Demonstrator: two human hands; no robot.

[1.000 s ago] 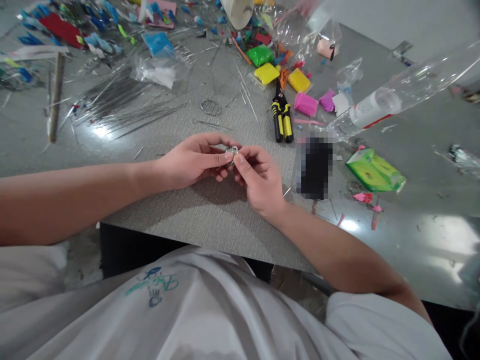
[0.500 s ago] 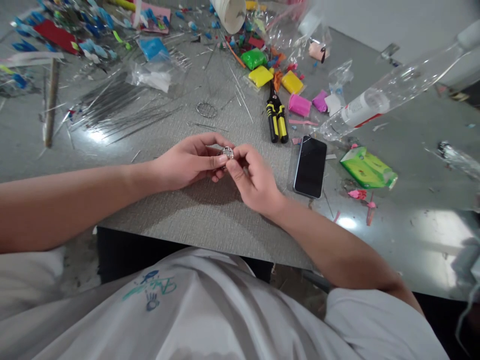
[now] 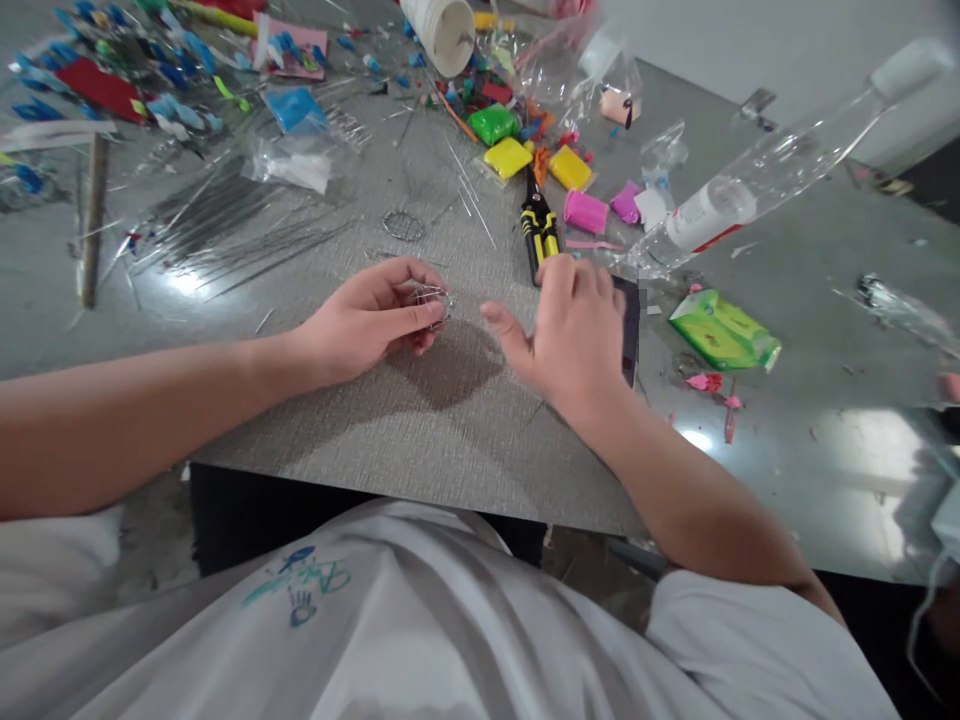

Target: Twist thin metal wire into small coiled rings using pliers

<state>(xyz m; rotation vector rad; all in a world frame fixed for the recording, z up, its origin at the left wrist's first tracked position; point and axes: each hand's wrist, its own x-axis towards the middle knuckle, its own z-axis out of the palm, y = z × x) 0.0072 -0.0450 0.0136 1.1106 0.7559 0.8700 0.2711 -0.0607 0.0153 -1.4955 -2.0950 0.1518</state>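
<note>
My left hand (image 3: pixel 367 318) pinches a small bent-wire frame (image 3: pixel 438 296) between thumb and fingers, just over the table. Part of the frame is hidden by the fingers. My right hand (image 3: pixel 576 335) is held apart from it, thumb spread out and nothing visible in its fingers. Right at its fingertips are the handles of black-and-yellow pliers (image 3: pixel 537 222); whether they touch, I cannot tell. The same hand partly covers a dark phone (image 3: pixel 631 325). Beyond my left hand, an oval wire ring (image 3: pixel 403 226) lies flat.
Loose straight wires (image 3: pixel 232 225) and a brown stick (image 3: pixel 93 225) lie to the left. Coloured clay packs (image 3: pixel 585 212) are scattered past the pliers. A clear bottle (image 3: pixel 709 215) and a green packet (image 3: pixel 721 330) are on the right. A white cup (image 3: pixel 452 45) lies at the back.
My right hand has let go of the wire frame and moved right toward the pliers, its thumb now spread. The left hand still holds the frame. The view has shifted slightly.
</note>
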